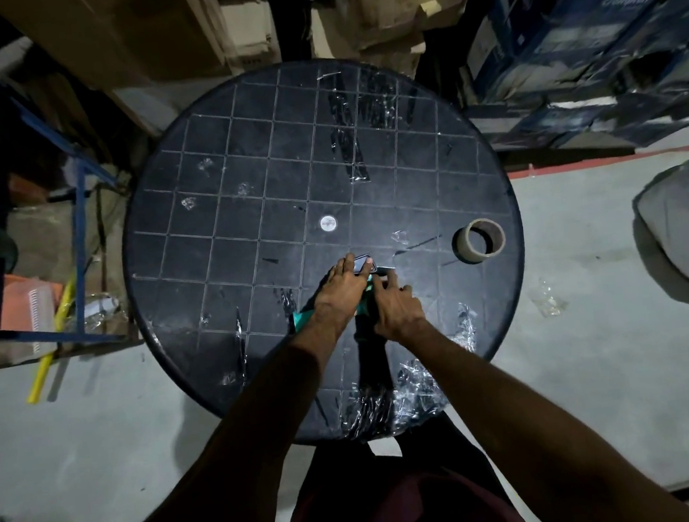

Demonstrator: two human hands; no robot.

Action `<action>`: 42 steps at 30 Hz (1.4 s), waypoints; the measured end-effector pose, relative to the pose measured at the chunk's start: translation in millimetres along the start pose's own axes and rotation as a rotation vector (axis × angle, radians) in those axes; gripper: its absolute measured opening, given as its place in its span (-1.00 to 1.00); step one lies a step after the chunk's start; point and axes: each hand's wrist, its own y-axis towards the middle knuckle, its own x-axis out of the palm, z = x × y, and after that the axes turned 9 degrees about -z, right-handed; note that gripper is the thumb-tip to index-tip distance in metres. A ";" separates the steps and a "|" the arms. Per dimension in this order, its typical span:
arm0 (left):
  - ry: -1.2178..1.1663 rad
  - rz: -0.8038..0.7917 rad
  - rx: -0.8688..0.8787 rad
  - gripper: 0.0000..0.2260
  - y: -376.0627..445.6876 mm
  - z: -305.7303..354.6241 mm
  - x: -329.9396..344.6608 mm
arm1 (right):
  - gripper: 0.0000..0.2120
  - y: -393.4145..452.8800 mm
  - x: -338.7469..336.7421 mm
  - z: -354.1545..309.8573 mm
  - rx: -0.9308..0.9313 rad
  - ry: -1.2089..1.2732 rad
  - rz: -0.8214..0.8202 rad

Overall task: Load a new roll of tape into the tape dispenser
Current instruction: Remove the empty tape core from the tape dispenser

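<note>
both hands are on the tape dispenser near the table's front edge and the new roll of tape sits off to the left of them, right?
Not quite. The head view shows the roll of tape to the right of the hands, not the left. The left hand and right hand are on the tape dispenser, as you said.

Both hands, left and right, grip the dispenser on the desk; the roll stands apart.

1. The round surface is black, crossed by a pale grid of squares; a white disc marks its middle.
2. The tape roll is tan-brown.
3. The dispenser shows teal and black.
4. The rack is blue; the stick yellow; the basket orange.
</note>
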 end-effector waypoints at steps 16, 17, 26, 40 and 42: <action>0.035 -0.010 -0.009 -0.05 2.2 0.0 2.7 | -0.27 -7.1 -1.8 11.5 -0.075 -0.014 0.049; 0.036 -0.011 -0.005 -0.04 2.2 -0.3 2.9 | -0.24 -6.2 -0.2 12.2 -0.072 0.012 0.051; 0.035 -0.038 -0.010 -0.05 4.1 -2.2 3.8 | -0.16 -6.2 11.5 4.1 0.171 0.459 0.130; 0.026 -0.020 -0.011 -0.02 1.9 -0.5 4.0 | -0.09 -12.3 5.5 15.7 0.033 0.376 0.119; 0.017 -0.028 -0.013 -0.05 2.4 -0.4 3.3 | 0.02 -11.4 5.0 12.4 0.080 0.405 0.117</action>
